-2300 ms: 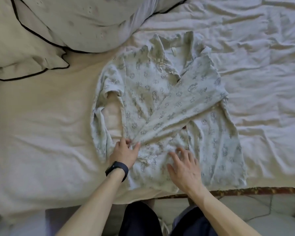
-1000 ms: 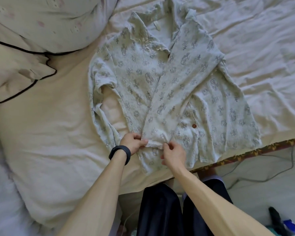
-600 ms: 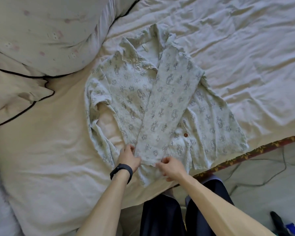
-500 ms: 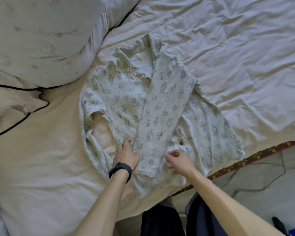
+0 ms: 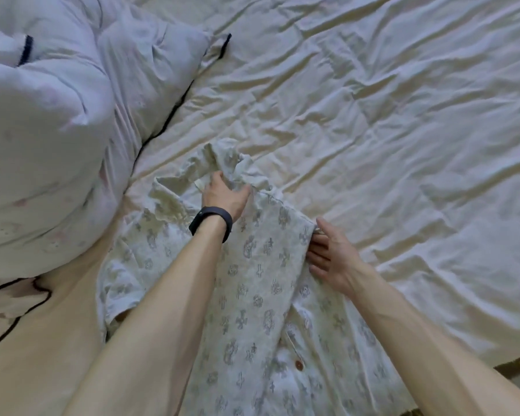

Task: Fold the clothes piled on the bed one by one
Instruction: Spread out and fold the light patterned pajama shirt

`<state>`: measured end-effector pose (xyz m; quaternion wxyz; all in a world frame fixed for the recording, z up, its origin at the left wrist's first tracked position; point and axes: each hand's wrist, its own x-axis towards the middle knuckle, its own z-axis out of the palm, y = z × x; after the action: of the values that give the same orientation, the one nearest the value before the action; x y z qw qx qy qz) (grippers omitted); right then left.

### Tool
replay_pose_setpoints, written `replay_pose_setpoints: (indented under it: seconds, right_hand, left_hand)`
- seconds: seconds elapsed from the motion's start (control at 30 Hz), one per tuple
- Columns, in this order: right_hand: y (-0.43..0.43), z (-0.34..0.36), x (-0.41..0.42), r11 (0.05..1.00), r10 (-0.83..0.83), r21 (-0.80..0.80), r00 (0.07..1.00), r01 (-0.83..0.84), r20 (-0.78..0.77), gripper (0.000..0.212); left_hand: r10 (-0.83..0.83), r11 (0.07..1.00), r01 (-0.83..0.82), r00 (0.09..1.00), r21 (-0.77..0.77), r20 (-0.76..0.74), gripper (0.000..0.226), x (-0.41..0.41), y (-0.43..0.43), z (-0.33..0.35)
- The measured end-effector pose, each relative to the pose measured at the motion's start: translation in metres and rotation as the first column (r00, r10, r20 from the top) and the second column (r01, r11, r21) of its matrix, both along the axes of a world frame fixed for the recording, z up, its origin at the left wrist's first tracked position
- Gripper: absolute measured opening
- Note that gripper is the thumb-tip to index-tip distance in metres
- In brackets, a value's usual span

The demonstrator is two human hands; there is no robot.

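Shirt cloth is bunched under the fingers (image 5: pixel 215 178) of my left hand (image 5: pixel 224 195), which curl down into the collar (image 5: pixel 222 154) with the thumb spread to the side, so that hand grips the neck. My right hand (image 5: pixel 332 256) is at the shoulder edge of the folded-over front panel: the fingertips are slid under the fold and hidden there, the thumb lies along the corner, and I judge it a light pinch on the edge. The shirt (image 5: pixel 252 295) lies flat on the near side of the bed (image 5: pixel 373 130), collar pointing away from me and hem running out of view below my arms. I judge it thin, light and quite limp: it wrinkles wherever I press, so it will not hold a crease by itself and will slide on the sheet if I drag it. The sensible holds seem to be the firmer seams, meaning collar, shoulder and the buttoned front edge, taken at two points at once so that the panel moves as one piece. One brown button (image 5: pixel 298 365) shows low on the front; it is best kept inside a fold, not on a crease. The print is a scatter of small grey motifs, with no words. A small pale tag (image 5: pixel 199 185) sits at the neck beside my left hand, too small to read. My dark wristband (image 5: pixel 211 222) shows no marking. A puffy duvet (image 5: pixel 42 145) with dark piping is heaped to the left, just beside the shirt.
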<state>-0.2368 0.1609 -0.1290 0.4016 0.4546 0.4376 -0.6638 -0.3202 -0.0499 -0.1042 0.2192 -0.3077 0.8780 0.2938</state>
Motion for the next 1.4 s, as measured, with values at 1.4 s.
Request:
replay_pose_setpoints:
  seconds: [1.4]
  right_hand:
    - [-0.084,-0.014,0.003,0.29,0.955,0.952,0.09,-0.095,-0.282,0.062]
  left_hand:
    - [-0.164,0.959,0.133,0.981,-0.252,-0.107,0.076,0.226,0.071,-0.056]
